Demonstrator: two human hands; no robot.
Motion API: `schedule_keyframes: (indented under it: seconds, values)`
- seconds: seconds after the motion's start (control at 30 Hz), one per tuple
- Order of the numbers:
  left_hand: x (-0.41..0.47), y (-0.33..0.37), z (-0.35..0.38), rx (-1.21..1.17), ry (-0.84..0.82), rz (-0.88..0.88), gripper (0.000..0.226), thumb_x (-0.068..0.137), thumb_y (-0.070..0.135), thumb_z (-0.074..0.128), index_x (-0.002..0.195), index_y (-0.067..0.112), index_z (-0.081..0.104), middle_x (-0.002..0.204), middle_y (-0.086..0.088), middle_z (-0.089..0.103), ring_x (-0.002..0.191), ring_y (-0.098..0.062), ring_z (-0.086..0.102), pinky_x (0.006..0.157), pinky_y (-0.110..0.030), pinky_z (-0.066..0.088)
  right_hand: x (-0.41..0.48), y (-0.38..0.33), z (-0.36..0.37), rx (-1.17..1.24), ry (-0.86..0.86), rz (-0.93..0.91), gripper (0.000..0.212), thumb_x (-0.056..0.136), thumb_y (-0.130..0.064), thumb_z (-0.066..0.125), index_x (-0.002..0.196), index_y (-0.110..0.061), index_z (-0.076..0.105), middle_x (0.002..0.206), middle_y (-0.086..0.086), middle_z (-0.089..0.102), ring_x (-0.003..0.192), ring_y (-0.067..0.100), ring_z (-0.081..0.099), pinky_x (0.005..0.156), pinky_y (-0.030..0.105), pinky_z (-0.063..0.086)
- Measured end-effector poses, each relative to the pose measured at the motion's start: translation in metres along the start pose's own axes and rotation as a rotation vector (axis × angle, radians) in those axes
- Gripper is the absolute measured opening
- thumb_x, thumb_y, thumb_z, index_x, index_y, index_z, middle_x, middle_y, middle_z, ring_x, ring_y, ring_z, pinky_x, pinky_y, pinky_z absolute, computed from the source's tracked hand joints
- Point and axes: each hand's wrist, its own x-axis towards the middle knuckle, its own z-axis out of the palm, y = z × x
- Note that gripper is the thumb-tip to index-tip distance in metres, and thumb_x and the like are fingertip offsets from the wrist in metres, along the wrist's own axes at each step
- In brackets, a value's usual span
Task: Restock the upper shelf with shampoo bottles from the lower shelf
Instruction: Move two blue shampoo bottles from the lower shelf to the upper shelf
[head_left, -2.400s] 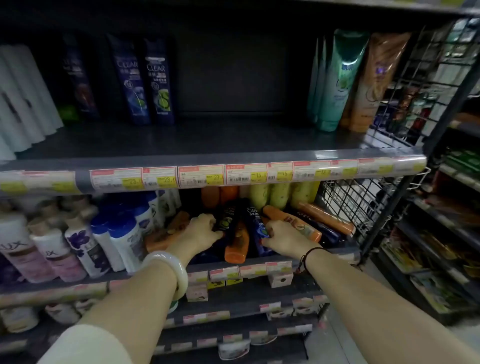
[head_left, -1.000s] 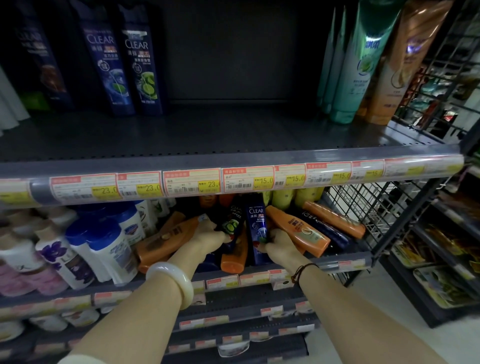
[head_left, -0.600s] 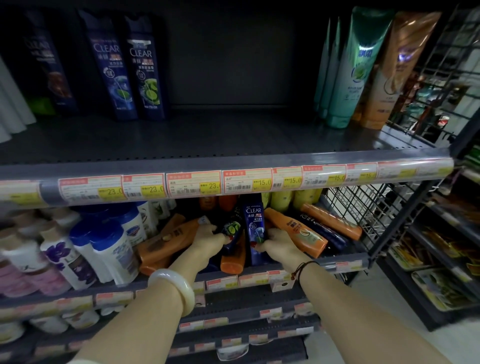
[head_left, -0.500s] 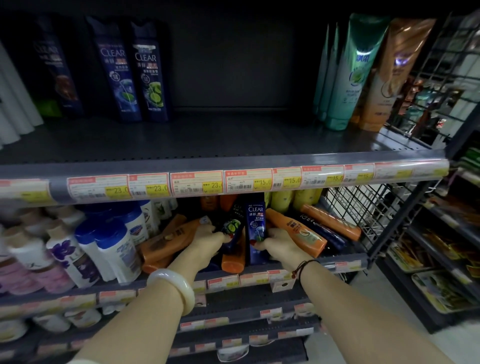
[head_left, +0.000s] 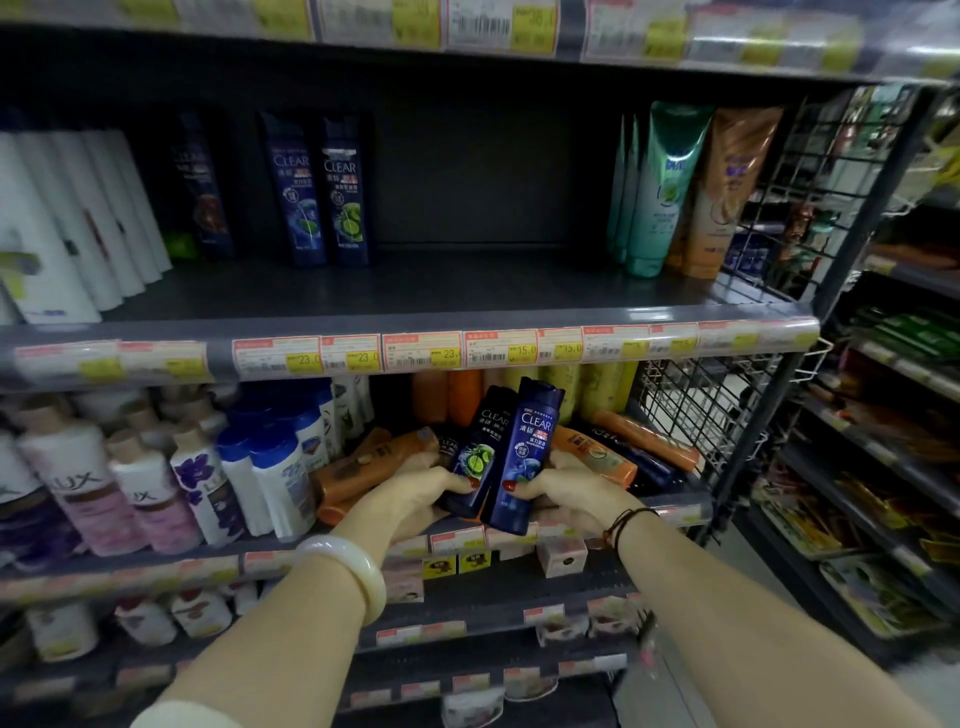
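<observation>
My left hand (head_left: 410, 501) grips the base of a black CLEAR shampoo bottle (head_left: 483, 447) with a green lime picture. My right hand (head_left: 563, 499) grips the base of a dark blue CLEAR shampoo bottle (head_left: 530, 457). Both bottles stand nearly upright, side by side, at the front edge of the lower shelf (head_left: 670, 512). The upper shelf (head_left: 457, 291) has a wide bare stretch in its middle. Two blue CLEAR bottles (head_left: 319, 192) stand at its back left.
Orange bottles (head_left: 597, 454) lie flat on the lower shelf around my hands. White and blue bottles (head_left: 270, 473) stand to the left. Green and orange tubes (head_left: 691, 187) fill the upper shelf's right end. A wire rack (head_left: 727, 410) borders the right side.
Both hands have lifted their CLEAR bottles from lying among the orange bottles to nearly upright at the shelf front. The view has tilted up, showing more of the upper shelf.
</observation>
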Motion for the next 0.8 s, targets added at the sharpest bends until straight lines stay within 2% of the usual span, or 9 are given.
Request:
schedule_keyframes:
  seconds: [0.07, 0.13, 0.2, 0.27, 0.3, 0.4, 0.5, 0.6, 0.8]
  values:
    - [-0.01, 0.0, -0.001, 0.034, -0.025, -0.008, 0.029, 0.081, -0.016, 0.052, 0.1, 0.004, 0.06, 0.093, -0.015, 0.066, 0.086, -0.027, 0.063, 0.079, -0.037, 0.051, -0.01, 0.002, 0.001, 0.017, -0.027, -0.008, 0.046, 0.077, 0.013, 0.064, 0.114, -0.011, 0.05, 0.118, 0.013, 0.064, 0.114, 0.033, 0.059, 0.094, 0.045, 0.05]
    - [-0.021, 0.001, 0.0, 0.063, -0.037, -0.014, 0.026, 0.08, -0.016, 0.053, 0.095, 0.004, 0.061, 0.09, -0.015, 0.067, 0.084, -0.027, 0.063, 0.073, -0.035, 0.052, -0.02, 0.003, 0.001, 0.021, -0.042, -0.022, 0.046, 0.077, 0.014, 0.063, 0.113, -0.012, 0.051, 0.116, 0.012, 0.065, 0.112, 0.032, 0.06, 0.098, 0.047, 0.049]
    - [-0.032, 0.002, -0.001, 0.103, -0.044, -0.023, 0.029, 0.079, -0.015, 0.054, 0.102, 0.001, 0.06, 0.094, -0.016, 0.067, 0.086, -0.027, 0.064, 0.073, -0.036, 0.053, -0.031, 0.004, 0.001, 0.006, -0.06, -0.036, 0.04, 0.078, 0.015, 0.062, 0.106, -0.013, 0.053, 0.107, 0.009, 0.066, 0.108, 0.03, 0.061, 0.095, 0.044, 0.049]
    - [-0.043, 0.005, -0.001, 0.146, -0.062, -0.033, 0.04, 0.077, -0.013, 0.058, 0.115, -0.001, 0.056, 0.109, -0.021, 0.067, 0.097, -0.031, 0.064, 0.084, -0.042, 0.054, -0.043, 0.003, 0.001, -0.008, -0.087, -0.051, 0.039, 0.079, 0.016, 0.059, 0.097, -0.018, 0.053, 0.098, 0.005, 0.065, 0.105, 0.027, 0.059, 0.088, 0.041, 0.05]
    - [-0.048, 0.006, -0.002, 0.156, -0.074, -0.028, 0.046, 0.075, -0.013, 0.059, 0.119, 0.0, 0.054, 0.115, -0.022, 0.066, 0.102, -0.033, 0.064, 0.088, -0.043, 0.054, -0.048, 0.001, 0.001, -0.008, -0.104, -0.057, 0.04, 0.08, 0.016, 0.059, 0.098, -0.019, 0.052, 0.098, 0.003, 0.065, 0.104, 0.027, 0.059, 0.085, 0.039, 0.051]
    - [-0.061, 0.012, -0.005, 0.166, -0.083, 0.021, 0.059, 0.069, -0.015, 0.064, 0.122, 0.007, 0.05, 0.117, -0.02, 0.064, 0.104, -0.033, 0.064, 0.083, -0.044, 0.056, -0.061, -0.003, 0.002, -0.011, -0.14, -0.083, 0.045, 0.08, 0.017, 0.059, 0.106, -0.019, 0.052, 0.101, 0.003, 0.065, 0.106, 0.027, 0.059, 0.079, 0.036, 0.054]
    - [-0.072, 0.015, -0.006, 0.154, -0.127, 0.06, 0.066, 0.068, -0.015, 0.065, 0.123, 0.017, 0.047, 0.118, -0.016, 0.064, 0.106, -0.032, 0.063, 0.082, -0.045, 0.056, -0.069, -0.009, 0.003, -0.042, -0.143, -0.104, 0.054, 0.078, 0.016, 0.061, 0.118, -0.018, 0.051, 0.113, 0.005, 0.065, 0.113, 0.028, 0.059, 0.091, 0.044, 0.052]
    - [-0.084, 0.019, -0.008, 0.181, -0.123, 0.1, 0.061, 0.071, -0.014, 0.065, 0.121, 0.017, 0.049, 0.119, -0.014, 0.063, 0.111, -0.031, 0.059, 0.087, -0.045, 0.053, -0.076, -0.017, 0.006, -0.089, -0.152, -0.134, 0.065, 0.075, 0.013, 0.065, 0.13, -0.016, 0.046, 0.126, 0.008, 0.062, 0.115, 0.029, 0.058, 0.098, 0.049, 0.049]
    - [-0.1, 0.025, -0.022, 0.303, -0.13, 0.105, 0.064, 0.072, -0.014, 0.064, 0.126, 0.018, 0.049, 0.114, -0.008, 0.064, 0.11, -0.028, 0.057, 0.095, -0.044, 0.049, -0.088, -0.038, 0.012, -0.102, -0.199, -0.189, 0.065, 0.076, 0.012, 0.064, 0.131, -0.016, 0.044, 0.127, 0.01, 0.06, 0.118, 0.03, 0.056, 0.101, 0.052, 0.045]
